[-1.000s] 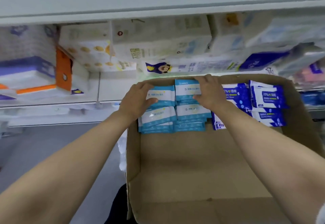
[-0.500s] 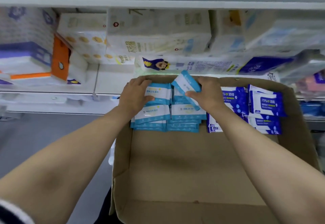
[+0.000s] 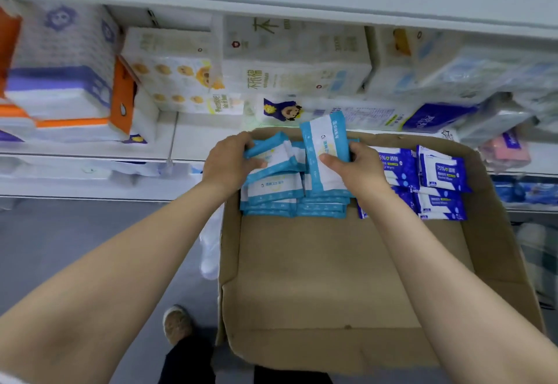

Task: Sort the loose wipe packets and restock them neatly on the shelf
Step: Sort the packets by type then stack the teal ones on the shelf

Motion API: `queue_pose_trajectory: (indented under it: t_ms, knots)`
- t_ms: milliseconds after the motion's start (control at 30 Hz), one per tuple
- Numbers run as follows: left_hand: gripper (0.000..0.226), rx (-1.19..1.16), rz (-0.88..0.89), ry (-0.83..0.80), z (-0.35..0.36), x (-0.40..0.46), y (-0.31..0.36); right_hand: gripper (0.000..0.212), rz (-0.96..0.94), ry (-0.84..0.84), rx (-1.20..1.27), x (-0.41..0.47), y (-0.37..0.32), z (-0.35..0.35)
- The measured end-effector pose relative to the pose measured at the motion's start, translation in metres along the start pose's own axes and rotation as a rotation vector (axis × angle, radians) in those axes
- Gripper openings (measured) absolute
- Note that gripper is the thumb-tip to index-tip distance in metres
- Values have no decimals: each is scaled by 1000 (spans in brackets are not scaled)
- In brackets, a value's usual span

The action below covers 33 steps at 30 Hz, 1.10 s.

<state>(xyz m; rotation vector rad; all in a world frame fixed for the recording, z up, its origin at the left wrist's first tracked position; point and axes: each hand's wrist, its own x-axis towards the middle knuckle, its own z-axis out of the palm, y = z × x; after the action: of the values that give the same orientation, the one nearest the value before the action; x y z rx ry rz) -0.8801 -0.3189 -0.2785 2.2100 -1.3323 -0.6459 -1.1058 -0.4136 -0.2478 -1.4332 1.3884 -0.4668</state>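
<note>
A shallow cardboard box (image 3: 317, 278) holds light-blue-and-white wipe packets (image 3: 271, 199) stacked at its far left and dark-blue wipe packets (image 3: 440, 178) at its far right. My left hand (image 3: 226, 163) grips a tilted light-blue packet (image 3: 268, 151) on top of the left stack. My right hand (image 3: 356, 169) holds several light-blue packets (image 3: 324, 145) lifted upright above the stack, thumb on the front face. The white shelf (image 3: 193, 142) lies just beyond the box.
Large packs of tissue and paper (image 3: 290, 63) fill the shelf behind. Orange-and-purple packs (image 3: 60, 81) stand at the left. Grey floor and my shoe (image 3: 176, 324) show below left. A pink pack (image 3: 504, 148) lies at the right.
My right hand has lifted its light-blue packets higher and turned them upright. My left hand has picked up and tilted a packet from the left stack.
</note>
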Motion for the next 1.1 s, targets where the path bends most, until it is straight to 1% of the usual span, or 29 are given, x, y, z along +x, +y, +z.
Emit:
queue_pose_trajectory:
  t_ms: [67,133,267,300,400,533,667,767,833,933,1033,1100]
  knots:
    - [36,-66,-42,22,-28,-15,-11,16,-38,9,45,-18,-20,18]
    - [36,-100,-33,75,-63,-32,-26,23,-93,10,77,-40,-44,43]
    - [36,-204,37,180,-145,-72,-66,15,-222,6,137,-90,-102,112]
    - [35,-229,44,206,-169,-82,-79,16,-257,5,148,-102,-118,133]
    - [34,-227,65,297,-237,-114,-119,30,-348,-25,170,-137,-163,199]
    - [35,-244,40,405,-320,-151,-174,16,-443,-64,251,-175,-217,279]
    - [34,-268,35,512,-382,-170,-219,21,-484,-151,259,-194,-267,339]
    - [35,-266,14,590,-420,-172,-247,28,-537,-208,225,-196,-307,375]
    - [36,-277,9,622,-441,-165,-266,26,-572,-241,231,-191,-332,402]
    - [33,-291,13,624,-477,-143,-294,29,-601,-282,244,-175,-368,446]
    - [29,-245,25,622,-519,-111,-320,36,-644,-319,223,-147,-407,487]
    - [28,-201,24,606,-549,-84,-334,36,-668,-310,233,-125,-436,510]
